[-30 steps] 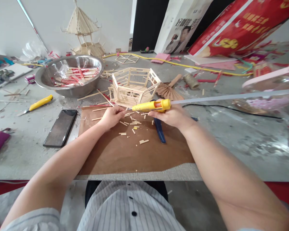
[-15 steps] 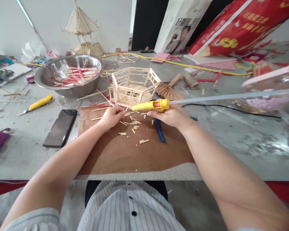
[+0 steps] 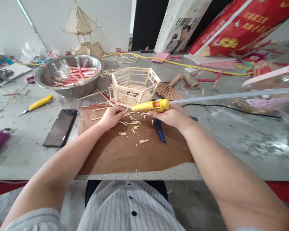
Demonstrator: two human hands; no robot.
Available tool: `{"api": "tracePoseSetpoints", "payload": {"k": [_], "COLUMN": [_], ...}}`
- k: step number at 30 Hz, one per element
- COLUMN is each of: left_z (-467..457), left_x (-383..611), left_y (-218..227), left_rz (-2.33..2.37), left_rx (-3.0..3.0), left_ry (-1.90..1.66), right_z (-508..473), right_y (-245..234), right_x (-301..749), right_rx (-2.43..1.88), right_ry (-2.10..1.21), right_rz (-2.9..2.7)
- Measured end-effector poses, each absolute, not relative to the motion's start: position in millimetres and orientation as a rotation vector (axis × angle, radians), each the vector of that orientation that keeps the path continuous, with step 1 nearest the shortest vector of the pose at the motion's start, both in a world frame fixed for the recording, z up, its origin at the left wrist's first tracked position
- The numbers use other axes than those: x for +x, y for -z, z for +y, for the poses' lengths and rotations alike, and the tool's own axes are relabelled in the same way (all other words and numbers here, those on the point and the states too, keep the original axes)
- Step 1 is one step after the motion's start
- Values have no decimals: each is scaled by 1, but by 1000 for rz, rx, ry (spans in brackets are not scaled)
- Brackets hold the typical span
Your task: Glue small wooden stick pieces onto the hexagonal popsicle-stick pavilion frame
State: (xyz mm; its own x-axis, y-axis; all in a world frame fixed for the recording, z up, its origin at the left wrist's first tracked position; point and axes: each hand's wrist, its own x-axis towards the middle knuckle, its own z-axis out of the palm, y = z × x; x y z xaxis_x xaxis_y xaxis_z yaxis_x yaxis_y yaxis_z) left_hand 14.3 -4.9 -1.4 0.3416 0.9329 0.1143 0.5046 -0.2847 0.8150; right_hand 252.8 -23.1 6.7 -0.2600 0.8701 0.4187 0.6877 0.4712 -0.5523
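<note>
Glue gun (image 3: 149, 106) partly hidden, red bag (image 3: 240, 27) cropped

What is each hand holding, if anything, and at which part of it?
The right hand holds the yellow glue gun at its rear; the grip is hidden. The left hand is near the gun's tip; whether it pinches something small cannot be told.

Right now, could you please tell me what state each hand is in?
Left hand: closed in a pinch; anything held there is too small to tell.
Right hand: closed, holding the yellow glue gun.
</note>
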Motion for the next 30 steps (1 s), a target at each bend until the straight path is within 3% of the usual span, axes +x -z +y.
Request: {"api": "tracePoseSetpoints", "payload": {"k": [30], "left_z": [-5], "left_x": [14], "left_y": [0], "left_rz": [1227], "left_rx": [1927], "left_ry": [-766], "right_z": [-23], "right_y": [-8], "right_x": [254], "right_rx": [-1315], "right_ry": [-347], "right_rz": [-2006]}}
